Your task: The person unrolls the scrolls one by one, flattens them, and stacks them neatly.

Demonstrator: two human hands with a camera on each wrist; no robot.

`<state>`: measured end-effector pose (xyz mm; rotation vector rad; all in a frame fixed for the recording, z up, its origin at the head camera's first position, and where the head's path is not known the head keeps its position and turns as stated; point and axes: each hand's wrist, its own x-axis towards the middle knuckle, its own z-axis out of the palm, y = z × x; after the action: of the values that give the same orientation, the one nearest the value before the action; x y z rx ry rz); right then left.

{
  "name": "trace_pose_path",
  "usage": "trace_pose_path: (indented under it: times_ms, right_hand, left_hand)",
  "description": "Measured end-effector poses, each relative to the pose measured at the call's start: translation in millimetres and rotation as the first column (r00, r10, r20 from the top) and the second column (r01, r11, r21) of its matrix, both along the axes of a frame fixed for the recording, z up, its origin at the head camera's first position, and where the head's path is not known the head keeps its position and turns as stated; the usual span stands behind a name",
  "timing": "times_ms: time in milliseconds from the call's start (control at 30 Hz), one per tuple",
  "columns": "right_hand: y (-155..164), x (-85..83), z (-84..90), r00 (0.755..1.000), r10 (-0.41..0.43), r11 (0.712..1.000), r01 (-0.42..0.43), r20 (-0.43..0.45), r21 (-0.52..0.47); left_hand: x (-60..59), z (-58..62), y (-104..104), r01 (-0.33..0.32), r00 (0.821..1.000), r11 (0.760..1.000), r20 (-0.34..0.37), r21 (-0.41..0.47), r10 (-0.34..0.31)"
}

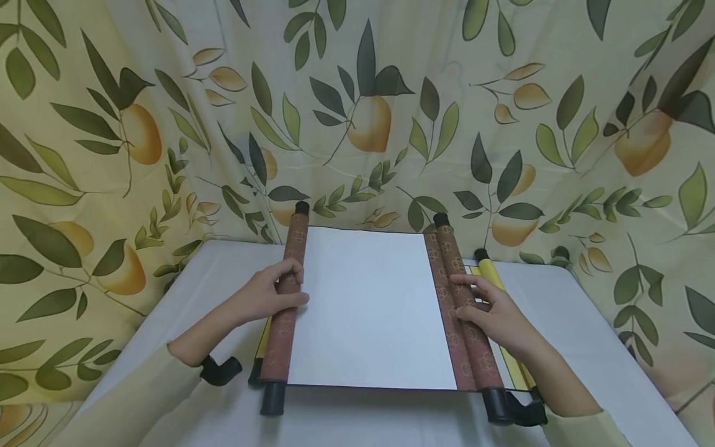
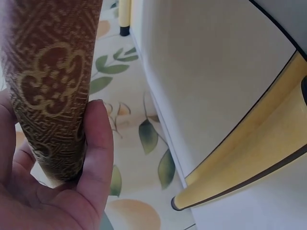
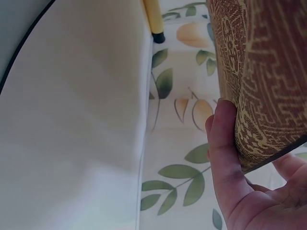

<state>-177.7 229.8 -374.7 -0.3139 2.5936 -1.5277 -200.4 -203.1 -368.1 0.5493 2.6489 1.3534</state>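
Note:
A hanging scroll (image 1: 374, 304) with a blank white face is spread between two reddish-brown brocade rolls with black end knobs. My left hand (image 1: 265, 292) grips the left roll (image 1: 276, 354), thumb over its inner side. On the other side, my right hand (image 1: 497, 310) holds the right roll (image 1: 481, 354) between thumb and fingers. The left wrist view shows fingers wrapped about the gold-patterned brocade (image 2: 53, 81); the right wrist view has the matching brocade (image 3: 273, 81) in the right hand. Behind it lies a yellow-edged scroll (image 1: 491, 273), mostly hidden by the brown one.
A white-covered table (image 1: 564, 310) extends under both scrolls. Behind and beside it hangs a curtain (image 1: 357, 180) printed with leaves and orange fruit. A black strap piece (image 1: 220, 370) sticks out at the left wrist.

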Motion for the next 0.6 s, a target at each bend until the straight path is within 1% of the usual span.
trace_pose_path:
  times_ms: [233,467,600]
  right_hand:
    - [-0.4,0.1,-0.9,1.000,0.003,1.000,-0.003,-0.001,0.007]
    - [-0.5,-1.1,-0.3,1.000,-0.004,1.000,0.003,0.015,0.022]
    - [0.2,-2.9,-1.1,1.000,0.003,1.000,-0.003,0.018,0.014]
  left_hand:
    - [-2.4,-0.8,-5.9,0.013,0.999,0.999,-0.030,-0.037,-0.014]
    - [-3.1,2.8,-11.9,-0.006,1.000,0.999,-0.023,-0.042,0.005]
    - [-3.6,3.1,-14.7,-0.011,1.000,0.999,-0.011,-0.042,0.010]
